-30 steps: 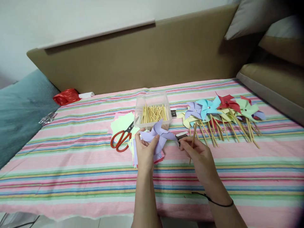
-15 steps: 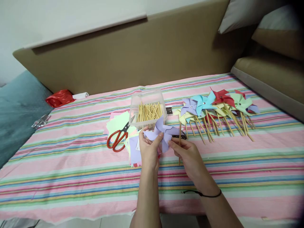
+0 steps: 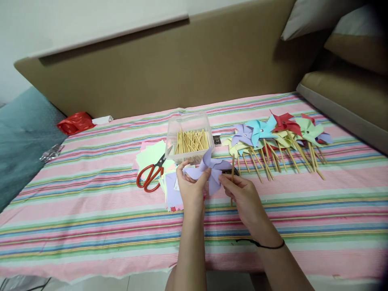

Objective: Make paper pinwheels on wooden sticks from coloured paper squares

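Observation:
A folded lavender paper pinwheel point(image 3: 214, 182) is pinched in my left hand point(image 3: 194, 190), the thumb pressing near its centre. My right hand point(image 3: 241, 192) is closed around a thin wooden stick point(image 3: 233, 167), which stands roughly upright between its fingers. The fingertips of that hand are at the pinwheel's right edge; whether they grip the paper as well is hard to see. Behind the pinwheel stands a clear plastic box point(image 3: 188, 121) full of short wooden sticks point(image 3: 194, 141). Loose coloured paper sheets point(image 3: 174, 194) lie partly under my left hand.
Red-handled scissors point(image 3: 151, 176) rest on the paper at the left. Several finished pinwheels point(image 3: 263, 131) on sticks lie to the right. A small dark packet point(image 3: 217, 140) sits beside the box. A red plastic bag point(image 3: 75, 123) and a clear packet point(image 3: 51, 152) lie far left.
Both hands, with the pinwheel and the stick, have shifted slightly right. The grip of each hand looks about the same, and the view has moved a little.

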{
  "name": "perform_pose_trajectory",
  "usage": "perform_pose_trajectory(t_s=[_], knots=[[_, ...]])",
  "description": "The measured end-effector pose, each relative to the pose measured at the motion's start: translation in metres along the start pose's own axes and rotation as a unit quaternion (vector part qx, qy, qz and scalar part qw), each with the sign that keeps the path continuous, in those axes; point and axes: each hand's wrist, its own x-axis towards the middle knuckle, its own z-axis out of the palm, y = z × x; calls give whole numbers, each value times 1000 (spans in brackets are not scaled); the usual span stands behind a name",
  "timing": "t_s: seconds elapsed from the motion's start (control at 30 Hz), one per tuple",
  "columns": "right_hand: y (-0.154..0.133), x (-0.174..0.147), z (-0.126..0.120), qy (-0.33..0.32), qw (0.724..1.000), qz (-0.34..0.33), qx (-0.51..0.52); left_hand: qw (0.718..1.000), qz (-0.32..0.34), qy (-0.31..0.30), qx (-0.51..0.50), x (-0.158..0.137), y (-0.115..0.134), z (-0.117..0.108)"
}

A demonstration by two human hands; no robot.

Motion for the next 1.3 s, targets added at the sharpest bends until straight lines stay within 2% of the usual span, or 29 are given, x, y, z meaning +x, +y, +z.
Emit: perform_pose_trajectory(t_s=[0.1,0.27,0.37,0.53,0.77,1.07,1.3], knots=[[1,1,-2,24,1000,-12,7,999,-5,-25,27,-3,3,0],[2,2,-3,44,999,-10,1,999,-3,-33,36,-5,5,1],[1,1,-3,34,999,-6,-9,999,0,-25,22,-4,4,1],[-1,-1,-2,-22,997,-10,-69,1000,5,11,-1,-1,1,0],[-1,-1,-3,-19,997,-21,-73,1000,4,9,-1,2,-1,-1],[4,-1,-8,6,983,-54,-174,999,27,-4,23,1,-2,-2],[7,0,-9,11,975,-74,-208,999,35,-9,27,-1,1,0]])
